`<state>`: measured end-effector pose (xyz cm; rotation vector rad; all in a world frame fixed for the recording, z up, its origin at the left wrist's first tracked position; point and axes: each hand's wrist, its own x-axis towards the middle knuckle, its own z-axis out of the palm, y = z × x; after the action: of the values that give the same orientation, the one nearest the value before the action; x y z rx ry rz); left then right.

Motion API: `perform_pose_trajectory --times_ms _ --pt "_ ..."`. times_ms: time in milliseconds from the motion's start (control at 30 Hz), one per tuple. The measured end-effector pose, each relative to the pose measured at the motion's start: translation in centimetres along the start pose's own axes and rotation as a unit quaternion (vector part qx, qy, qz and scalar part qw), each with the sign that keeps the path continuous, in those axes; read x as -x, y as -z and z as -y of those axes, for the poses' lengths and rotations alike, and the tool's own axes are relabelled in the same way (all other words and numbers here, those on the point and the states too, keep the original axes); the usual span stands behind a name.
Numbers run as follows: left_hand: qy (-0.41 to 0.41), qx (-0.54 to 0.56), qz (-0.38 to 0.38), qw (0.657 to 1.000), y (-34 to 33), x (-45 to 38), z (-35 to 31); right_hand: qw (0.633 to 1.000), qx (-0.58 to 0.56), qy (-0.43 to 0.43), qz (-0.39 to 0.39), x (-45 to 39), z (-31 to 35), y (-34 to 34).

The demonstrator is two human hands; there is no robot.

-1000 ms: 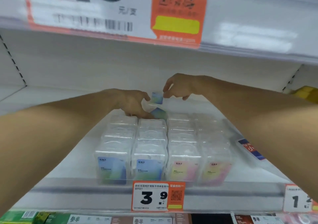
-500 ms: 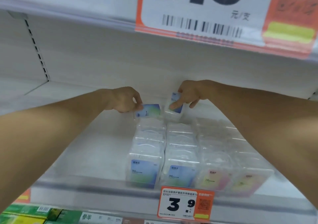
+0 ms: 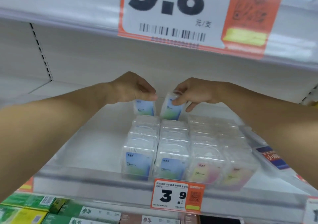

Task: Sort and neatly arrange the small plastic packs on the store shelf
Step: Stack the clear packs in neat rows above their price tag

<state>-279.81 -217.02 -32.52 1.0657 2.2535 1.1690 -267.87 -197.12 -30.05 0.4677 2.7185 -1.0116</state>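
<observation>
At the far end of the two left rows on the shelf (image 3: 96,148), the left hand (image 3: 136,90) and right hand (image 3: 194,93) each pinch a blue-labelled pack (image 3: 145,109), (image 3: 170,111) by its top edge; they look light, rigid, slick.

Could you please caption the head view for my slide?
Left hand and right hand each hold a blue pack behind the shelf rows.

Head view, close, perhaps slightly downward, toward the white shelf (image 3: 96,148).
</observation>
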Motion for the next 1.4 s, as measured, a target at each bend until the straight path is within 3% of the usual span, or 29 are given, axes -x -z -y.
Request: perform_pose_trajectory --times_ms 133,400,767,1000,1233,1333,1400 --pt "0.050 -0.025 0.106 0.993 -0.3 0.7 -0.2 0.997 0.011 -0.011 0.071 1.3 -0.1 -0.6" --pt "0.109 0.020 0.162 0.981 0.2 1.6 -1.1 0.997 0.015 -0.009 0.079 2.2 0.5 -1.0" --pt "0.099 0.065 0.198 0.973 -0.5 3.2 -0.7 0.997 -0.019 0.027 0.068 3.7 0.8 -1.9" --pt "0.100 0.046 0.215 0.971 -0.6 3.5 -0.8 0.998 0.017 0.024 0.062 4.8 1.2 -1.9" --pt "0.070 -0.044 0.123 0.989 -0.9 4.2 -1.9 0.993 0.104 -0.015 -0.051 8.4 0.0 -0.3" --pt "0.043 -0.094 0.106 0.989 -2.2 4.5 -2.2 0.972 0.183 -0.094 -0.113 11.9 -1.7 0.1" --pt "0.035 -0.129 0.114 0.984 -2.9 4.7 -2.2 0.966 0.148 -0.155 -0.143 14.0 -2.9 -0.6"
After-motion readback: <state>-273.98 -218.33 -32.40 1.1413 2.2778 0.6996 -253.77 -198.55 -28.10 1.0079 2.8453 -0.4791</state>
